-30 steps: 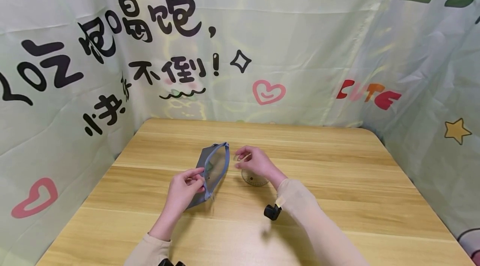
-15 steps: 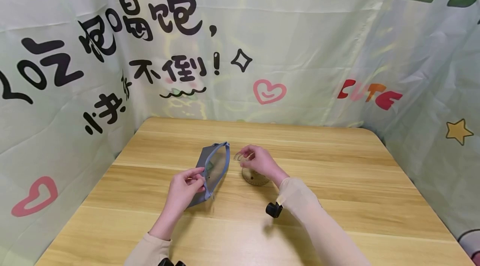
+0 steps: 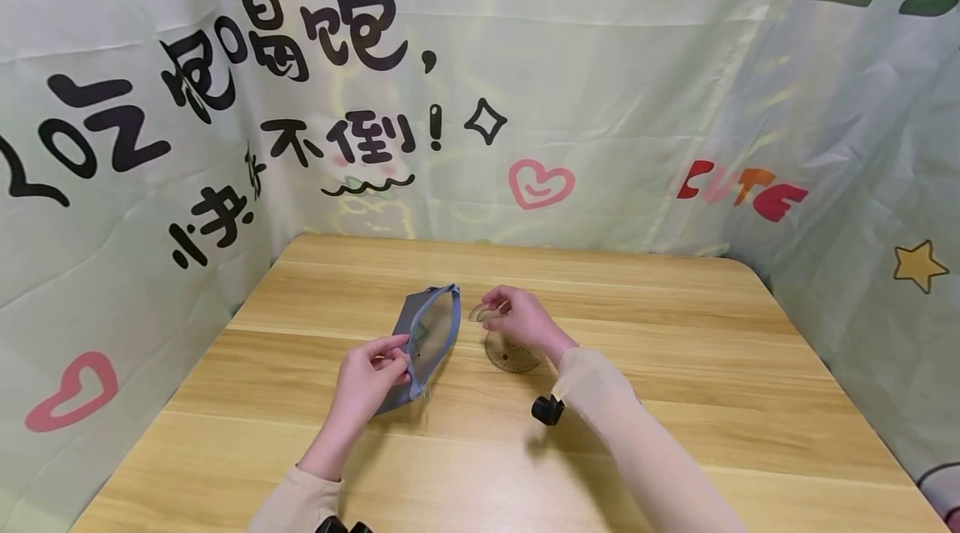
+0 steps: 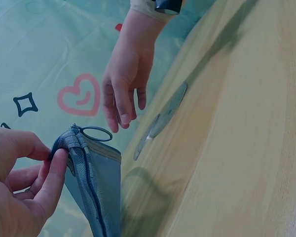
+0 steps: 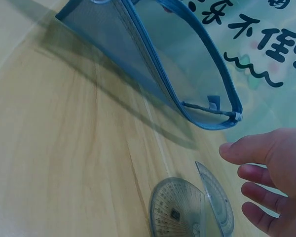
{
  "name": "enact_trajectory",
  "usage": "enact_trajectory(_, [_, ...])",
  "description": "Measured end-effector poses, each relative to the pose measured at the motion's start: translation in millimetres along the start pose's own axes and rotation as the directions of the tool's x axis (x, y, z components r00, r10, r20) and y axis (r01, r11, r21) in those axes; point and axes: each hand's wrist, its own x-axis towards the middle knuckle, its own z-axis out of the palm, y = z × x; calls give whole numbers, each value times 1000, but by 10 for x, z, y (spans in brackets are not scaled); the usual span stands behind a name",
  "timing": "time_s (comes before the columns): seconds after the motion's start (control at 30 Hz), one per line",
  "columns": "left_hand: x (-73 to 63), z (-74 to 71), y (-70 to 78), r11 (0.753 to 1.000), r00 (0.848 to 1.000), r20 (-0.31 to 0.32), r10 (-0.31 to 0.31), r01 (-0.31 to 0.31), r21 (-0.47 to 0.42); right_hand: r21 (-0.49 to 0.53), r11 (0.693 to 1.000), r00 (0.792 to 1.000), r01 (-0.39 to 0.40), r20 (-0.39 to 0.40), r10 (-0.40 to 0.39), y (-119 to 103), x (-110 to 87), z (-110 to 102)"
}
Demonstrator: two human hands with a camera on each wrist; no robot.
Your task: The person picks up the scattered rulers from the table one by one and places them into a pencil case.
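My left hand pinches the near edge of a blue-grey zip pouch, whose mouth gapes toward the right. In the left wrist view the thumb and a finger grip the zip edge of the pouch. To the right of the pouch, my right hand hovers with loosely bent fingers. Seen from the right wrist, the hand holds nothing. Beside it are a clear protractor with fan lines and a narrower-looking clear protractor tilted beside it. The smaller protractor lies near the right fingertips in the head view.
A wood-grain table lies under everything. Printed fabric hangs close behind its back edge and along both sides. A small black camera is worn on the right wrist.
My right hand has drawn slightly up and to the right, its fingers now a little apart from the smaller protractor. My left hand and the pouch have stayed put.
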Motion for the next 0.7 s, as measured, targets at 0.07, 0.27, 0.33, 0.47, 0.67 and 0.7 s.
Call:
enact_trajectory(0.07, [0, -1, 1, 1000, 1000, 2, -1, 1, -1, -10, 1000, 1000, 0, 4, 0, 11, 14, -9])
enact_trajectory(0.27, [3, -3, 10, 1000, 1000, 0, 10, -10, 4, -35, 999, 1000, 10, 14, -10, 49, 63, -44])
enact_trajectory(0.33, [2, -6, 12, 1000, 1000, 3, 11, -11, 5, -44, 999, 1000, 18, 16, -18, 63, 78, -55])
enact_trajectory(0.47, [-3, -20, 9, 1000, 1000, 6, 5, -5, 6, -60, 998, 999, 31, 24, -30, 95, 109, -67])
enact_trajectory(0.67, [-1, -28, 3, 1000, 1000, 8, 7, -7, 10, -66, 995, 996, 76, 55, -73, 166, 161, -74])
enact_trajectory(0.7, [0, -27, 3, 1000, 1000, 9, 9, -9, 11, -70, 994, 994, 87, 64, -83, 182, 173, -76])
